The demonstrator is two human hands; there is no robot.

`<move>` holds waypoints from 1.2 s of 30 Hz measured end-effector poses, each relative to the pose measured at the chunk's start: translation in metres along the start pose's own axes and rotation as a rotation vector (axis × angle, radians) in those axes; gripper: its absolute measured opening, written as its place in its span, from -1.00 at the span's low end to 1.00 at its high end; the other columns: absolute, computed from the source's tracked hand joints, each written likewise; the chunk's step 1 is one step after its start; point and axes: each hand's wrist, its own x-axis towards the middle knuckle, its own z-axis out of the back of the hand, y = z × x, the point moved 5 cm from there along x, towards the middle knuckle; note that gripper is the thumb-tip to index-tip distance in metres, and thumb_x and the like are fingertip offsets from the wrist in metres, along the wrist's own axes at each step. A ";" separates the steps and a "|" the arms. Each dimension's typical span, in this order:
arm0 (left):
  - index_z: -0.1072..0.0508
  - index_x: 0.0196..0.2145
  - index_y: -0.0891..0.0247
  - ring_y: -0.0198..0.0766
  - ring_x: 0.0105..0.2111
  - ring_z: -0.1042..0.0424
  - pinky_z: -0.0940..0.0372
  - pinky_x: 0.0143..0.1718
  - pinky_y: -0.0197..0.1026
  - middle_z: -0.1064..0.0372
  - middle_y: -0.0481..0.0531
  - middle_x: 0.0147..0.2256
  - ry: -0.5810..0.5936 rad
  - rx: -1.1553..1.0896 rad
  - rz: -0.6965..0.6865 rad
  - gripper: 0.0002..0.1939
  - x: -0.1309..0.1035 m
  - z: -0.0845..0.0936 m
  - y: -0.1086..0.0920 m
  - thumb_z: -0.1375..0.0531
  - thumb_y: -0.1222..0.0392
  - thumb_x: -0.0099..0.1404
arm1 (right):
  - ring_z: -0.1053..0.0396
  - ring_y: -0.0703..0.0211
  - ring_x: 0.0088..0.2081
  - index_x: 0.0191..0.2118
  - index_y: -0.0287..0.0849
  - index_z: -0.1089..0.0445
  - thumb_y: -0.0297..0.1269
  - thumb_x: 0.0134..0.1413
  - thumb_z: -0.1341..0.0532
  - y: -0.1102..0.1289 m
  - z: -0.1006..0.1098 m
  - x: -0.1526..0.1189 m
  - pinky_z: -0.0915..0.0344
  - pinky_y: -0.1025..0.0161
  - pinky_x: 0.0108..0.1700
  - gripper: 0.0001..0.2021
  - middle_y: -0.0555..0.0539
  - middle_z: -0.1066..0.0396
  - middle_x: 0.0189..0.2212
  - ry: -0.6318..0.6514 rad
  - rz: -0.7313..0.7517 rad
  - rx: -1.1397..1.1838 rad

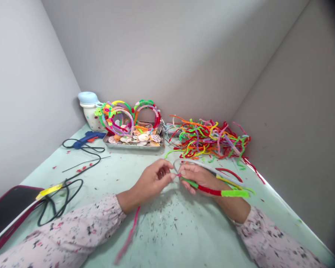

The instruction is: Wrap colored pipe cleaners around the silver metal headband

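My right hand (197,178) is closed around a headband (209,191) wrapped in green and red fuzzy stems, with a bare grey band (209,164) curving above it. Yellow and red stems stick out past the wrist. At the near end of the wrapping, a small pink piece (179,175) shows between the two hands. My left hand (153,180) pinches at this pink bit with thumb and forefinger, its other fingers curled. A loose pink stem (128,236) hangs or lies below my left wrist.
A metal tray (134,147) of shells with finished headbands (121,121) stands at the back, beside a white cup (91,111). A heap of coloured stems (209,137) lies back right. A blue glue gun (86,139), black cable (65,182) and dark phone-like device (15,203) are left.
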 end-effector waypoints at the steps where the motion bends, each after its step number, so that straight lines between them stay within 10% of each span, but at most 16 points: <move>1: -0.35 -0.23 0.29 -0.35 -0.40 -0.27 -0.21 -0.36 -0.31 -0.29 -0.03 -0.38 -0.126 0.037 -0.018 -0.82 0.001 0.008 -0.002 -0.13 0.14 0.25 | -0.21 0.41 -0.72 -0.43 -0.19 -0.22 -0.08 0.09 -0.19 0.002 0.005 0.002 -0.09 0.46 -0.68 -0.72 0.08 -0.33 -0.64 -0.083 0.051 0.013; 6: -0.37 -0.35 0.26 -0.30 -0.37 -0.25 -0.20 -0.30 -0.25 -0.28 0.02 -0.37 -0.434 0.222 -0.200 -0.94 -0.008 0.024 -0.024 -0.12 0.24 0.24 | -0.21 0.35 -0.65 -0.43 -0.14 -0.21 -0.01 0.05 -0.18 0.014 0.033 0.000 -0.14 0.39 -0.61 -0.70 0.08 -0.29 -0.60 -0.568 0.301 -0.031; 10: -0.39 -0.34 0.28 -0.35 -0.44 -0.25 -0.17 -0.37 -0.29 -0.26 -0.02 -0.46 -0.161 0.184 -0.240 -0.91 -0.014 0.002 -0.033 -0.09 0.29 0.26 | -0.23 0.30 -0.60 -0.42 -0.12 -0.23 -0.05 0.13 -0.11 0.022 0.028 -0.009 -0.19 0.34 -0.54 -0.75 0.05 -0.31 -0.55 -0.726 0.352 -0.174; 19: -0.41 -0.33 0.29 -0.35 -0.44 -0.25 -0.17 -0.38 -0.31 -0.33 -0.01 -0.41 -0.108 0.166 -0.059 -0.83 -0.008 -0.003 -0.013 -0.05 0.21 0.30 | -0.26 0.22 -0.46 -0.37 -0.13 -0.32 -0.18 0.22 -0.06 0.024 -0.021 -0.012 -0.18 0.29 -0.37 -0.79 0.00 -0.34 -0.50 -0.495 0.409 -0.703; 36: -0.43 -0.35 0.28 -0.34 -0.46 -0.29 -0.21 -0.40 -0.32 -0.37 -0.01 -0.43 -0.140 0.201 0.001 -0.86 -0.007 -0.004 0.003 -0.08 0.22 0.25 | -0.29 0.19 -0.39 -0.26 -0.12 -0.31 -0.31 0.21 -0.04 0.023 -0.026 -0.011 -0.18 0.28 -0.30 -0.88 -0.01 -0.34 -0.42 -0.411 0.431 -0.855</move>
